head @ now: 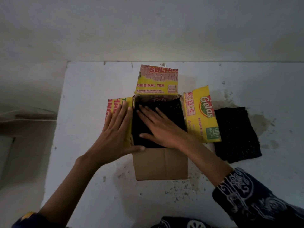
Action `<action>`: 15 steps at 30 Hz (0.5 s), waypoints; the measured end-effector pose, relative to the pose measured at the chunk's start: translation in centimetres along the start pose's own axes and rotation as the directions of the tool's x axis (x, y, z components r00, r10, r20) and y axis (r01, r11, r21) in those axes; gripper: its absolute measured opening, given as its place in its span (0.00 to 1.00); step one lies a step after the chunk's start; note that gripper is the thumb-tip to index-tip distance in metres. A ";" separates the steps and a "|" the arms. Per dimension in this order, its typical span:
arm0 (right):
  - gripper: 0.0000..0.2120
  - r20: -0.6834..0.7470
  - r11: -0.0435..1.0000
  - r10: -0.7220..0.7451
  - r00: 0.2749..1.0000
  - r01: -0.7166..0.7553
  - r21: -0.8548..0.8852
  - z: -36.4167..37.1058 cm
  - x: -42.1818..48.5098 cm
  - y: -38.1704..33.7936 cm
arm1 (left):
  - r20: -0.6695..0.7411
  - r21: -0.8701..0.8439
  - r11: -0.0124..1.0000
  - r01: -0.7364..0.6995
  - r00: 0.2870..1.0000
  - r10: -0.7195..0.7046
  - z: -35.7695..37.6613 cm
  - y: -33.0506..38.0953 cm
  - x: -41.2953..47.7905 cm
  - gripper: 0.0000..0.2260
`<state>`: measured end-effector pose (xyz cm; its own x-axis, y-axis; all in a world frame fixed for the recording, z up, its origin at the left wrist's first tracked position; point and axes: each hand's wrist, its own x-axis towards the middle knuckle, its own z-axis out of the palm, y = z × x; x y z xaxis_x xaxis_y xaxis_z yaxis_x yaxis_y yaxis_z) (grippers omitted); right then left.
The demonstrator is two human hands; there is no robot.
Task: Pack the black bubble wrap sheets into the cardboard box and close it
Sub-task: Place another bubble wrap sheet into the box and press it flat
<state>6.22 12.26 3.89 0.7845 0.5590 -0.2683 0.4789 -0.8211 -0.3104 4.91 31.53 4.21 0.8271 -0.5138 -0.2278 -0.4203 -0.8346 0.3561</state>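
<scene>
- Two bare hands work over a yellow-printed brown cardboard box [182, 102] that sits open on a white, stained table [85, 89].
- We see the left hand [115, 130] lying flat on the yellow left flap [113, 104] at 9 o'clock of the box, fingers straight and close together. Its thumb reaches across to the near left corner, and it grips nothing.
- We see the right hand [159, 127] palm down inside the opening, fingers straight and spread. It presses on the black bubble wrap sheet [174, 112] without pinching it.
- That sheet lies flat and fills the box from wall to wall, with its dotted surface showing at 1 o'clock from the right hand.
- All four flaps are open. The far flap [158, 79] at 12 o'clock reads "ORIGINAL TEA". The right flap [201, 114] at 3 o'clock reads "Gelas". The plain brown near flap [161, 163] at 6 o'clock folds down toward us.
- At 3 o'clock from the box, a second black bubble wrap piece [236, 134] lies on the table, its left edge hidden behind the right flap. We cannot tell whether it is one sheet or several.
- A dark blue sleeve with a white pattern [256, 199] covers the right forearm at 5 o'clock.
</scene>
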 end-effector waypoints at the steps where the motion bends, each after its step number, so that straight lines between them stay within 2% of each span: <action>1: 0.35 0.009 1.000 -0.008 1.000 0.008 -0.016 0.7 0.5 0.0 | 0.006 -0.017 1.000 0.000 1.000 0.000 0.1 -0.1 -0.2 0.53; 7: 0.37 0.027 0.990 0.021 0.999 -0.017 -0.141 2.5 1.8 0.3 | 0.025 -0.115 0.993 -0.003 1.000 0.005 0.5 0.0 -0.1 0.56; 11: 0.39 -0.011 0.993 -0.014 1.000 0.013 -0.114 2.3 1.8 0.5 | 0.008 -0.150 0.989 0.004 1.000 -0.003 0.8 0.3 -0.1 0.58; 15: 0.46 0.020 0.995 -0.068 0.997 0.069 -0.065 2.0 1.3 0.9 | 0.000 -0.133 0.991 -0.003 1.000 0.003 0.7 0.4 -0.2 0.58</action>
<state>6.89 12.49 1.48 0.7421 0.6160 -0.2642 0.5567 -0.7860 -0.2688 4.33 31.17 3.72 0.8255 -0.5167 -0.2269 -0.3697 -0.7990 0.4743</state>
